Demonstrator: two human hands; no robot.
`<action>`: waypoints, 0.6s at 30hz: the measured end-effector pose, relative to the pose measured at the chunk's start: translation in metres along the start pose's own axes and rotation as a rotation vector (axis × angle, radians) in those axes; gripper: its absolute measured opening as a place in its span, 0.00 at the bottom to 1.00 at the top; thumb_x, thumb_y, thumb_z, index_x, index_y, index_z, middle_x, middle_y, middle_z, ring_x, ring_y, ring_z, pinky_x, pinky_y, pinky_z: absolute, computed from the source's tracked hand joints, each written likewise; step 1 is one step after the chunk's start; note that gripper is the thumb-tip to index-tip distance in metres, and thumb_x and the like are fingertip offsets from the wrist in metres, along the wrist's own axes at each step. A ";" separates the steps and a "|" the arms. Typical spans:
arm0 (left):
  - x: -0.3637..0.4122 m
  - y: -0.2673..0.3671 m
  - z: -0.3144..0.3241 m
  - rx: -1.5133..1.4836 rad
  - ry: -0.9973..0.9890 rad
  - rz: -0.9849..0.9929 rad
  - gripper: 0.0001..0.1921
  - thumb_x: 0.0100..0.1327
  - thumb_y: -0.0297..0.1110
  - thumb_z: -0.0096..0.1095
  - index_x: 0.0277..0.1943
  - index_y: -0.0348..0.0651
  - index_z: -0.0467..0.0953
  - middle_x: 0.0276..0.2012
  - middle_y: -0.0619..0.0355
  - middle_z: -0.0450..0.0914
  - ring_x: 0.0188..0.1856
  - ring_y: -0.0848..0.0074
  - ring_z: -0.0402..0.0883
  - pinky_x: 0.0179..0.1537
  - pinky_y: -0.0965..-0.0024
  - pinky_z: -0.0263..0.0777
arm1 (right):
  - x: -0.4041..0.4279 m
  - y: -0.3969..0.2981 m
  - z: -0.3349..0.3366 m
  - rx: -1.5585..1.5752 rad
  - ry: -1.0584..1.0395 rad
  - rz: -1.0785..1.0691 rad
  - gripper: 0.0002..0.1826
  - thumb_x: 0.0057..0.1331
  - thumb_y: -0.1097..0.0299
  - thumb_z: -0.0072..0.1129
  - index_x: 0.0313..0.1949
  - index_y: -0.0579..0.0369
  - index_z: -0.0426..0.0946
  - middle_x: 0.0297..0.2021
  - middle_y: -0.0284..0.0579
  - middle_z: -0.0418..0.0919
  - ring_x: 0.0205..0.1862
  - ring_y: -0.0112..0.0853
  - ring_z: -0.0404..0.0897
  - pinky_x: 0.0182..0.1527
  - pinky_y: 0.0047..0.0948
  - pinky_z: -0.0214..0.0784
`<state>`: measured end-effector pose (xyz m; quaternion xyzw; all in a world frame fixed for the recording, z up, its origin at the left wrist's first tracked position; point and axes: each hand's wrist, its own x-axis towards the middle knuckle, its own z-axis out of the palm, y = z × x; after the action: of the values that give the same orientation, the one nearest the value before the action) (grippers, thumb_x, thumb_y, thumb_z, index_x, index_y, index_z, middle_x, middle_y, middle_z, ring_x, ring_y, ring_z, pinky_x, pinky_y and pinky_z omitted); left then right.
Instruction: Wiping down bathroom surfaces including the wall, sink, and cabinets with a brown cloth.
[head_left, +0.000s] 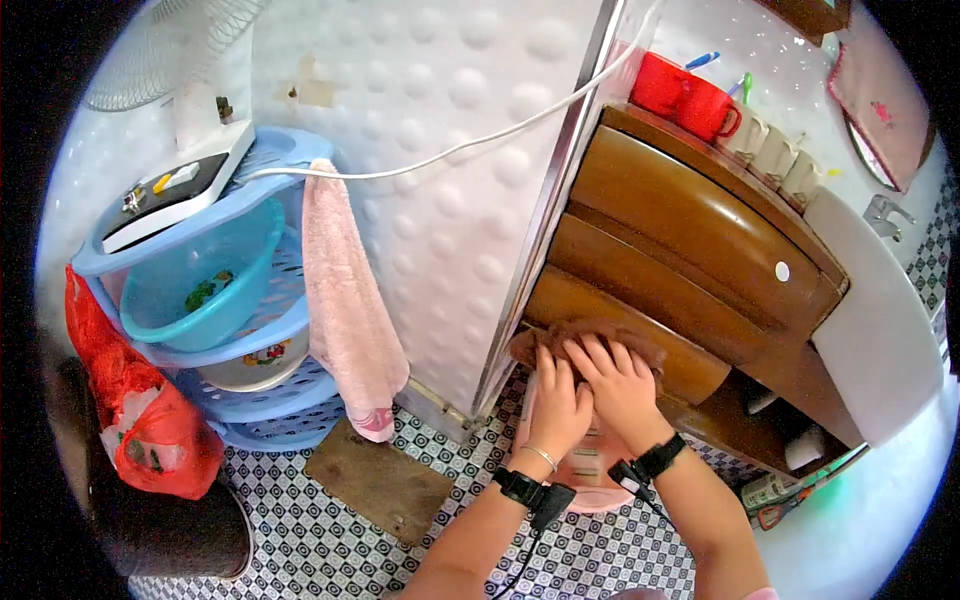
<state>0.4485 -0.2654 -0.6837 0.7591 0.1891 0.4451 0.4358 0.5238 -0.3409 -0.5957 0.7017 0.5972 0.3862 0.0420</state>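
My left hand (557, 409) and my right hand (621, 379) lie side by side on a brown cloth (600, 334) at the lower brown wooden cabinet front (652, 360). The fingers of both point away from me and rest on the cloth; whether they grip it cannot be told. Below my hands a pink plastic thing (600, 499) with slots, perhaps a stool or basket, stands on the patterned floor, partly hidden by my wrists. Each wrist wears a black strap with a small device and a cable.
At left stands a blue plastic rack (202, 225) with a teal basin (202, 307), a pink towel (345, 300) and a red bag (165, 442). A brown mat (379, 480) lies on the floor. Red mugs (682, 97) top the cabinet; a white cord (465, 150) crosses above.
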 end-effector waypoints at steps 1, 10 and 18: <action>-0.005 0.001 0.001 0.084 -0.064 0.039 0.29 0.68 0.34 0.54 0.65 0.21 0.58 0.73 0.24 0.44 0.74 0.33 0.44 0.73 0.43 0.46 | -0.017 0.003 0.001 -0.026 -0.017 0.024 0.33 0.61 0.60 0.56 0.68 0.32 0.67 0.63 0.26 0.72 0.58 0.30 0.72 0.54 0.30 0.68; 0.003 -0.014 -0.003 0.299 -0.026 0.165 0.20 0.68 0.37 0.54 0.49 0.23 0.75 0.74 0.28 0.46 0.76 0.38 0.45 0.72 0.41 0.46 | -0.035 0.007 -0.007 -0.039 -0.076 -0.053 0.33 0.61 0.61 0.54 0.69 0.37 0.66 0.65 0.27 0.71 0.58 0.29 0.73 0.54 0.29 0.69; 0.012 -0.020 -0.001 -0.022 0.002 0.014 0.28 0.71 0.30 0.50 0.69 0.25 0.55 0.74 0.25 0.39 0.76 0.35 0.42 0.75 0.47 0.44 | -0.005 -0.008 0.012 0.051 0.048 -0.073 0.33 0.62 0.62 0.52 0.70 0.40 0.65 0.64 0.29 0.71 0.58 0.27 0.72 0.53 0.26 0.69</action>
<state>0.4557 -0.2456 -0.6937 0.7553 0.1791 0.4509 0.4406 0.5250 -0.3384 -0.6110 0.6707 0.6329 0.3860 0.0240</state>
